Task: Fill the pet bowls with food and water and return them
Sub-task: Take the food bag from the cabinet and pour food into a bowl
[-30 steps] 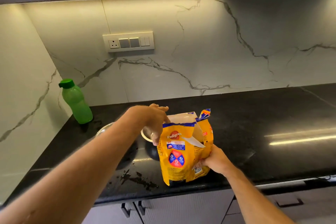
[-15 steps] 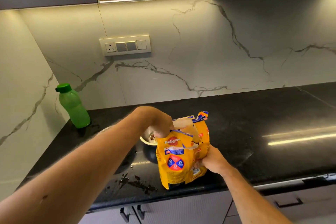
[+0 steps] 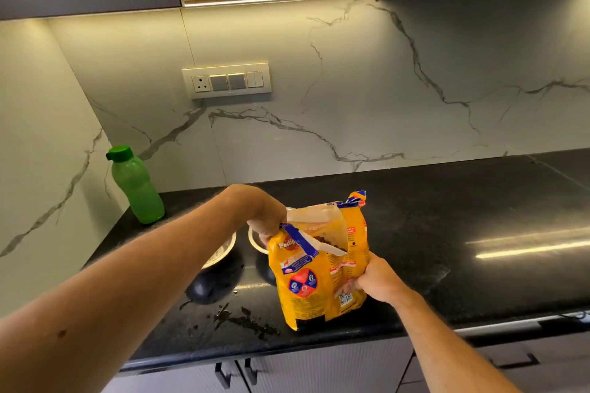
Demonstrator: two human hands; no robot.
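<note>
While both hands grip it, the food bag (image 3: 319,274) stands upright, mouth up.

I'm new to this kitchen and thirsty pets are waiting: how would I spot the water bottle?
Find the black countertop under the marble wall, then follow it to its far left corner. There stands the bottle, upright and capped: the only green thing there, apart from the yellow food bag.
</note>
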